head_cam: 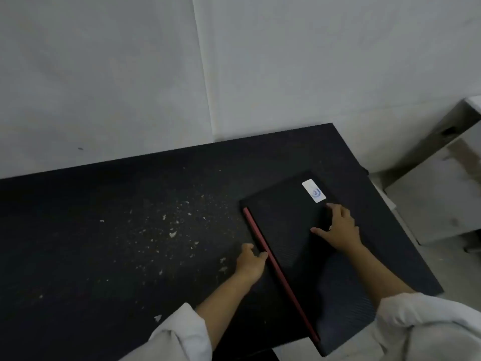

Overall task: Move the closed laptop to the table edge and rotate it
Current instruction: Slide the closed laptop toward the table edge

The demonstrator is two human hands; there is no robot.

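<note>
Where the 2 white sleeves (179, 337) enter at the bottom of the frame, the bare forearms reach up toward the closed laptop (294, 246), which lies flat on the right part of the black table (104, 243). The laptop is black with a red strip along its left long side, and it sits at a slant, its near corner hanging past the table's front edge at the lower right of the frame.

The left hand (251, 264) is at the laptop's left side, about halfway along the red strip; its fingers are curled, and the thumb touches the strip. Whether the other fingers grip under the edge cannot be told.

The right hand (338, 227) rests palm down on the lid, right of centre, with fingers spread and flat, gripping nothing. A ring shows faintly on 1 finger.

Just beyond its fingertips, near the lid's far right corner, is a white sticker (313, 190) with a blue mark.

Pale crumbs (171, 231) are scattered over the table left of the laptop. Behind the table rises a white wall (130, 74), and at the right of the frame stands a white cabinet (440, 194), blurred.
</note>
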